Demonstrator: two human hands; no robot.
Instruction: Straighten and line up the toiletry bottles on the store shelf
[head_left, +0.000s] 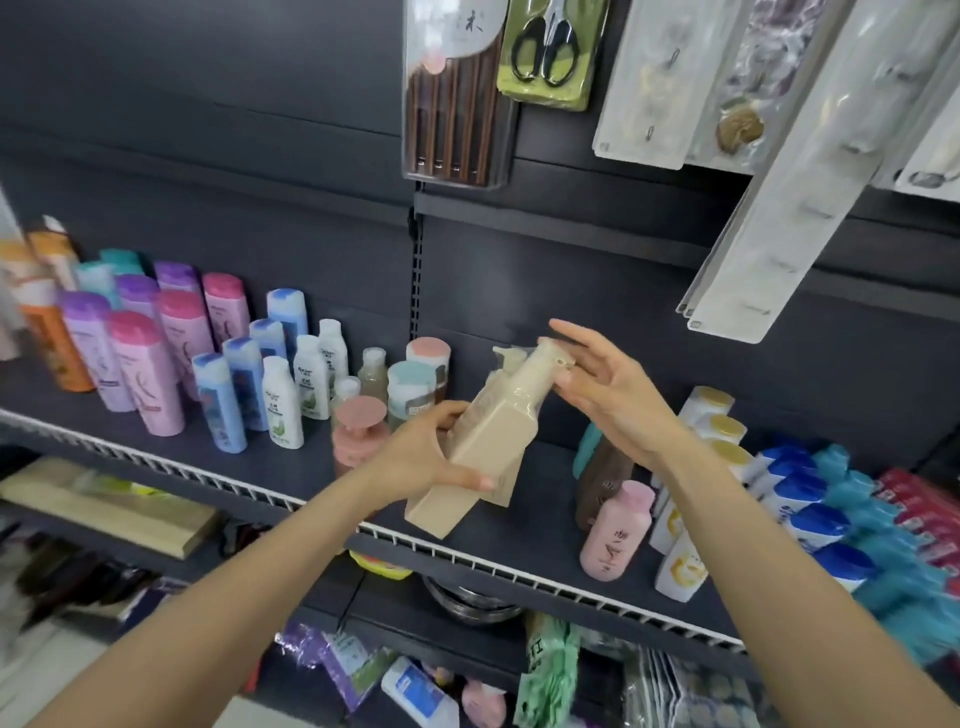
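A beige square pump bottle (493, 431) is tilted above the dark shelf (291, 467), base toward me, pump head up to the right. My left hand (421, 457) grips its lower body. My right hand (608, 389) has straight fingers against the pump head. Behind it stands a second beige pump bottle (506, 358), partly hidden. Pink (148, 374), purple, blue (221, 402) and white bottles (283, 402) stand in rows on the left. A pink round-capped bottle (358, 436) stands beside my left wrist.
To the right stand a brown bottle (602, 483), a pink bottle (615, 530), white bottles with yellow caps (680, 566) and blue-and-white ones (810, 519). A white rail (519, 574) edges the shelf front. Packaged scissors (550, 49) and chopsticks hang overhead.
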